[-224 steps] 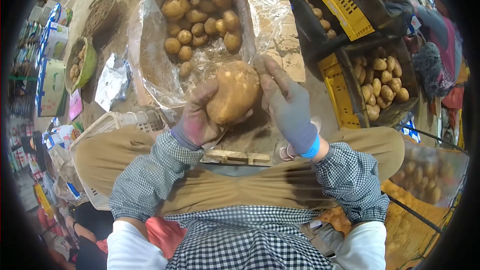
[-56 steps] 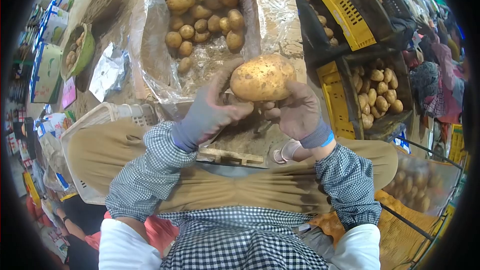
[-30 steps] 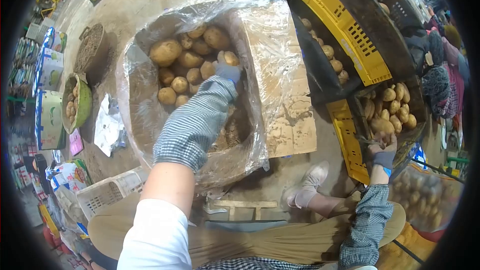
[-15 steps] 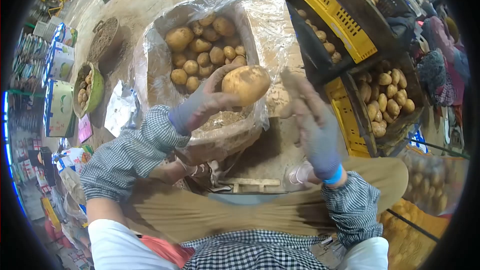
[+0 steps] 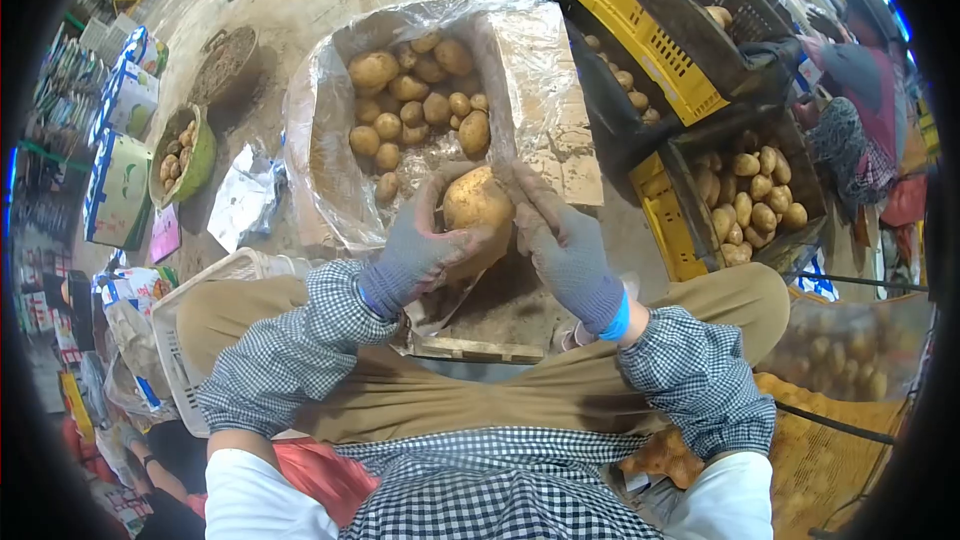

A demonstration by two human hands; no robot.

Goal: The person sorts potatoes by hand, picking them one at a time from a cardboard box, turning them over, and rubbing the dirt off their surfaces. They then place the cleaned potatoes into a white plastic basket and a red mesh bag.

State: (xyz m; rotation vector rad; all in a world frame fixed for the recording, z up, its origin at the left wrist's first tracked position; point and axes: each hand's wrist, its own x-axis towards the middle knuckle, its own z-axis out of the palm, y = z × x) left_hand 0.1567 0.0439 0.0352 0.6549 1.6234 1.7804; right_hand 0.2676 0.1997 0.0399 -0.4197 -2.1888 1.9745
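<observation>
A large yellow-brown potato (image 5: pixel 477 200) is held up over the near edge of a plastic-lined cardboard box (image 5: pixel 545 55). My left hand (image 5: pixel 415 252), in a grey, dirt-stained glove, wraps round its left side and underside. From the right, my gloved right hand (image 5: pixel 568 255) presses its fingers and thumb against the potato's edge; exactly where the fingertips touch is partly hidden. Behind my hands, several smaller potatoes (image 5: pixel 410 112) lie at the bottom of the box, along with loose soil.
Yellow and black crates (image 5: pixel 665 210) of potatoes stand to the right. At left are a green bowl (image 5: pixel 200 155) of small potatoes, a basin of soil (image 5: pixel 228 62) and crumpled white plastic (image 5: pixel 243 205). A white basket (image 5: pixel 180 305) sits by my left knee. Another person (image 5: pixel 850 130) is at far right.
The potato has come nearer to me and slightly lower in my left hand. My right hand, apart from it and spread before, has moved left onto the potato. The view has shifted somewhat.
</observation>
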